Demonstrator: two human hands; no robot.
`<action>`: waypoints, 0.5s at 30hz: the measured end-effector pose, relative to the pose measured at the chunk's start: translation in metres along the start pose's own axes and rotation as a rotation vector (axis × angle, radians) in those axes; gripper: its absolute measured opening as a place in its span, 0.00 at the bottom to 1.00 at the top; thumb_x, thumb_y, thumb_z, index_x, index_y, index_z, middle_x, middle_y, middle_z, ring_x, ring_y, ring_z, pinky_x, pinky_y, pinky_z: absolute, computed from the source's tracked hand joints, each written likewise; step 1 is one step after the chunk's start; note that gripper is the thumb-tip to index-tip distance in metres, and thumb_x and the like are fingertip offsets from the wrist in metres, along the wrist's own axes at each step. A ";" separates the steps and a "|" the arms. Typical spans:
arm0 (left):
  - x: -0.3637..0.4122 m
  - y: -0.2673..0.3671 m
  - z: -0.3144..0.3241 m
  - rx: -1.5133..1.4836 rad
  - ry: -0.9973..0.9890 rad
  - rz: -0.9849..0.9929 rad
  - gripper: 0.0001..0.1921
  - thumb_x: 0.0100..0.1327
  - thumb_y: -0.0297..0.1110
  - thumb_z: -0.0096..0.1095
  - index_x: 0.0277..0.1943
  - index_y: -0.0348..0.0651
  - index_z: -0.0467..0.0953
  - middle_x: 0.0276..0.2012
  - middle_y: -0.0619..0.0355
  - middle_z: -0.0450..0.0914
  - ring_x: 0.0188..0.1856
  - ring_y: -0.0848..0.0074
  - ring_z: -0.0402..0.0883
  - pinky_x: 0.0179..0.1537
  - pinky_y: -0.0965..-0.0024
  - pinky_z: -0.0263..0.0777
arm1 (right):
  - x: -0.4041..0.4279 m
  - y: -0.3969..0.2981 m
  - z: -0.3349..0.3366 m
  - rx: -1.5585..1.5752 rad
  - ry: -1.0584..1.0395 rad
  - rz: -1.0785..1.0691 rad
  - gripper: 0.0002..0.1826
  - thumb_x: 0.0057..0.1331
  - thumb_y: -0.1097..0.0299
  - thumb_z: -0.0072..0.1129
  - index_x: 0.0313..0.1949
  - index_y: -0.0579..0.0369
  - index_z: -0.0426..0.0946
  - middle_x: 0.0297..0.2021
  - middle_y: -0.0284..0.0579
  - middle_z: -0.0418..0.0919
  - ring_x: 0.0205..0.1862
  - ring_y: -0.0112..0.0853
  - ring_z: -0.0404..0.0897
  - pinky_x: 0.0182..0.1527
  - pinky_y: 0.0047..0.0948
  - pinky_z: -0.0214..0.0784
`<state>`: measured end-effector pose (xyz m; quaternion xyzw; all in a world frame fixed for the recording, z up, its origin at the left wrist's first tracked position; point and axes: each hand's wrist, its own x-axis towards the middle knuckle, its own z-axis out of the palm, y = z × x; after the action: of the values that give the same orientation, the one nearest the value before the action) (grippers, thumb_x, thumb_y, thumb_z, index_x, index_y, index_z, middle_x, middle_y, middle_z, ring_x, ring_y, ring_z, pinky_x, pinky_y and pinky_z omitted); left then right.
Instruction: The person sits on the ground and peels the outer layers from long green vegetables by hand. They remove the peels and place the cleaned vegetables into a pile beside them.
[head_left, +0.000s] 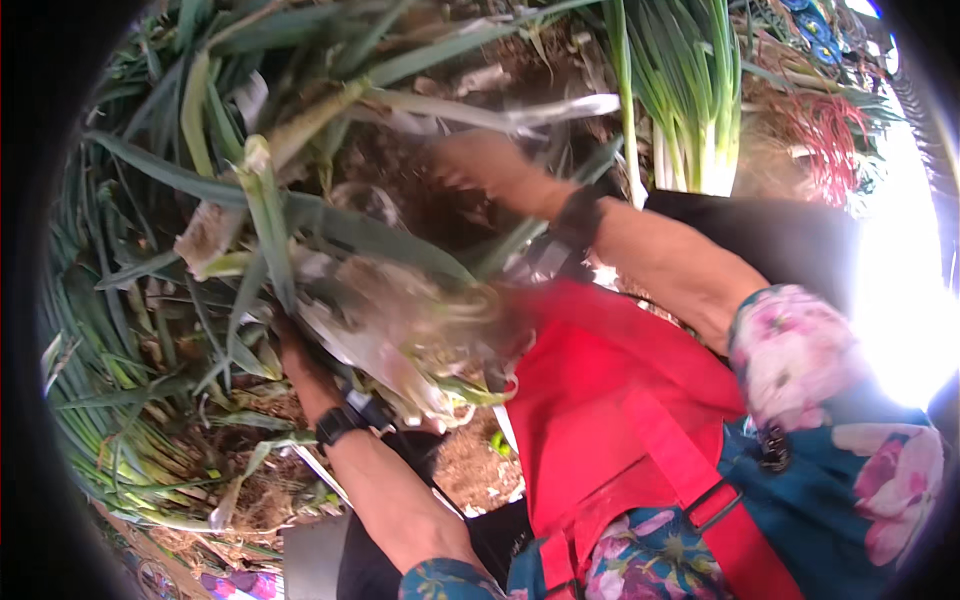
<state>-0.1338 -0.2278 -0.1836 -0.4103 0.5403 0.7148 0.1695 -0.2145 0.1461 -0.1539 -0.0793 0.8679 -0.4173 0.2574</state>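
A loose bunch of green onions, with papery outer skins and pale root ends, lies across in front of my red apron. My left hand grips it from the left side, its fingers mostly hidden behind leaves. Motion blurs the bunch's root end. Above the bunch, my right hand is blurred over brown soil and shed skins, so its finger positions are unclear. A pale stalk runs just beyond that hand.
A big heap of green onions fills the left side. Upright cleaned green onions stand at the upper right, near red strings. Below my left forearm is a grey flat surface. Dry debris covers the ground.
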 end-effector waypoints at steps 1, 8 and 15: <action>0.008 -0.008 -0.012 0.019 0.071 0.033 0.36 0.74 0.57 0.55 0.72 0.37 0.64 0.62 0.52 0.76 0.58 0.64 0.78 0.60 0.62 0.73 | -0.024 0.016 -0.026 0.653 -0.052 0.427 0.29 0.78 0.50 0.39 0.35 0.62 0.82 0.26 0.44 0.84 0.24 0.26 0.80 0.22 0.28 0.71; 0.031 -0.018 -0.012 0.066 0.083 0.200 0.38 0.71 0.50 0.65 0.72 0.32 0.60 0.63 0.49 0.74 0.57 0.64 0.78 0.60 0.61 0.73 | -0.177 -0.010 0.093 0.992 -1.081 0.885 0.16 0.73 0.55 0.54 0.37 0.52 0.84 0.27 0.37 0.84 0.22 0.25 0.79 0.28 0.30 0.74; 0.040 -0.009 -0.024 0.215 0.160 0.176 0.28 0.73 0.52 0.61 0.59 0.31 0.76 0.52 0.52 0.81 0.48 0.69 0.78 0.52 0.63 0.73 | -0.217 -0.023 0.242 1.407 -0.618 1.010 0.15 0.71 0.54 0.55 0.39 0.52 0.82 0.29 0.39 0.83 0.27 0.28 0.80 0.29 0.33 0.73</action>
<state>-0.1422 -0.2541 -0.2220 -0.3965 0.6594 0.6299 0.1057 0.0935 0.0430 -0.1792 0.3761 0.2382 -0.6474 0.6186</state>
